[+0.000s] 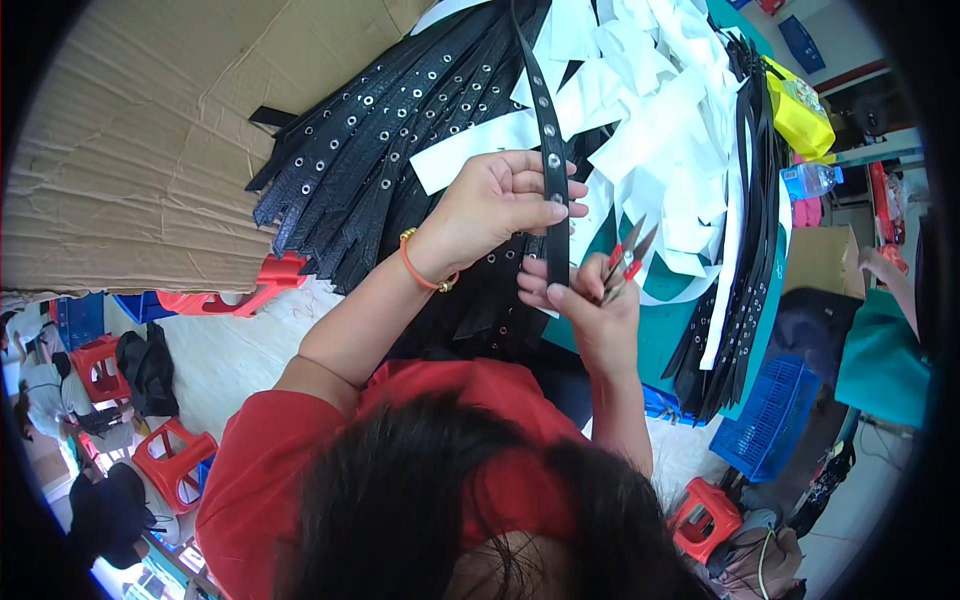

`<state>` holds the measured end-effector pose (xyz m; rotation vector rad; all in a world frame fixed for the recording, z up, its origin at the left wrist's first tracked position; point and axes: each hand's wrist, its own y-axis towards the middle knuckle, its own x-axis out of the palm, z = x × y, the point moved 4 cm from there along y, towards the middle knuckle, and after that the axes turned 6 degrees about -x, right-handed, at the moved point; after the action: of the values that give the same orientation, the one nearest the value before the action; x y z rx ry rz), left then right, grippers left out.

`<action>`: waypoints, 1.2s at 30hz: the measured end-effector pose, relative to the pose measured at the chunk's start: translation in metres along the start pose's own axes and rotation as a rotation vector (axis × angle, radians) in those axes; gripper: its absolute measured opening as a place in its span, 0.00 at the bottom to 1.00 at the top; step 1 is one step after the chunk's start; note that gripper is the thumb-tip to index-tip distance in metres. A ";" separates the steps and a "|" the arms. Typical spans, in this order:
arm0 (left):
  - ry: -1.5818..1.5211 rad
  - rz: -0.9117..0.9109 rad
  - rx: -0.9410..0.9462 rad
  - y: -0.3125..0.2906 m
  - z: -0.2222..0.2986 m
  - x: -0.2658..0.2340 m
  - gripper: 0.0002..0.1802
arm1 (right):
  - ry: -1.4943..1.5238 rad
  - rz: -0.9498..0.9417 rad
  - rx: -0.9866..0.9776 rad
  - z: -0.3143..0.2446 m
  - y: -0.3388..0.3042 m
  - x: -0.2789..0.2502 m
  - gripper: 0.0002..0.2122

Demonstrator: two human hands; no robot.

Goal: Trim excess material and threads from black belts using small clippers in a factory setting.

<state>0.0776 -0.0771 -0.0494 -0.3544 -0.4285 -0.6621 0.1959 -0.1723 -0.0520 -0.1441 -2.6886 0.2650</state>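
A black strap (549, 128) with metal eyelets runs upright before me, its upper part reaching over the pile. My left hand (490, 205) is closed on its middle, thumb in front and fingers behind. Lower down, my right hand (606, 325) pinches the strap's near end between thumb and fingers. That same hand also carries small snips (628, 258) with red on the handles, their pointed blades apart and facing away from the strap. Many similar eyelet straps (400, 125) lie fanned out under and left of my hands.
White strips (650, 110) heap over the teal tabletop (655, 335), with more black straps (725, 330) at its right edge. Cardboard (140, 150) covers the left. A yellow bag (800, 110), a bottle (812, 180), a blue basket (765, 420) and red stools (175, 462) stand around.
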 end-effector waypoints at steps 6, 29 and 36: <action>-0.010 0.070 0.022 0.014 0.013 -0.007 0.18 | -0.022 0.016 0.052 0.005 -0.030 -0.020 0.15; -0.047 0.109 0.219 0.043 0.059 0.015 0.15 | -0.474 0.348 0.417 0.088 -0.242 -0.213 0.14; -0.095 0.171 0.207 0.039 0.069 0.010 0.15 | -0.625 0.488 0.371 0.108 -0.244 -0.251 0.13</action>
<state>0.0915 -0.0231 0.0076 -0.2234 -0.5465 -0.4307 0.3607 -0.4638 -0.2004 -0.7064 -3.0963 1.1101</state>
